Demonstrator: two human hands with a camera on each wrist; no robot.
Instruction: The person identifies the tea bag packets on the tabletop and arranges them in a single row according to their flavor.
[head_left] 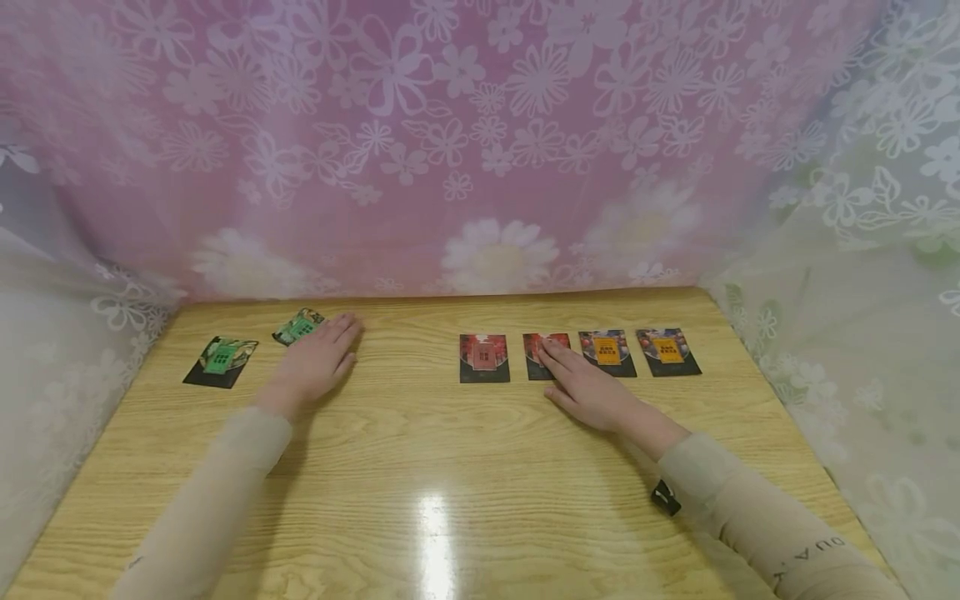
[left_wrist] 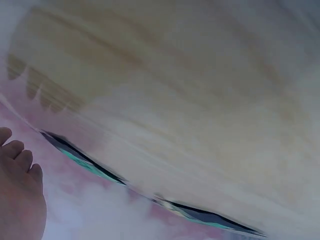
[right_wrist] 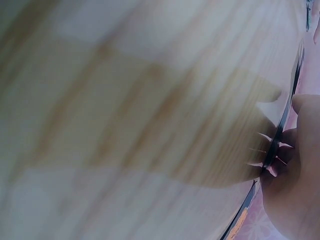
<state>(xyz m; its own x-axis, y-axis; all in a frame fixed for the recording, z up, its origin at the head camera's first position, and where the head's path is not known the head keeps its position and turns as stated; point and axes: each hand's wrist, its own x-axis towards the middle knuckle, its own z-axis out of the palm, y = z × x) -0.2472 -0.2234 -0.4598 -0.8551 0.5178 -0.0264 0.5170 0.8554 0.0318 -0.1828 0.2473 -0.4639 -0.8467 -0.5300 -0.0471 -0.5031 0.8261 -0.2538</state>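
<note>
In the head view, my left hand (head_left: 318,358) is over the right part of a tilted green-and-black flat packet (head_left: 297,327), its fingers extended. A second green packet (head_left: 219,362) lies farther left. The left wrist view shows the left hand (left_wrist: 21,192) with a gap between its fingers and the tabletop. On the right, my right hand (head_left: 588,390) rests its straight fingertips on a red-and-black packet (head_left: 536,367), partly covering it. Another red packet (head_left: 484,358) lies just left of it.
Two orange-and-black packets (head_left: 609,350) (head_left: 669,352) lie in line to the right of the right hand. The wood-grain table (head_left: 420,417) is bordered by a pink floral curtain (head_left: 390,217) behind and pale floral curtains at both sides. A black strap (head_left: 664,498) hangs beneath the right sleeve.
</note>
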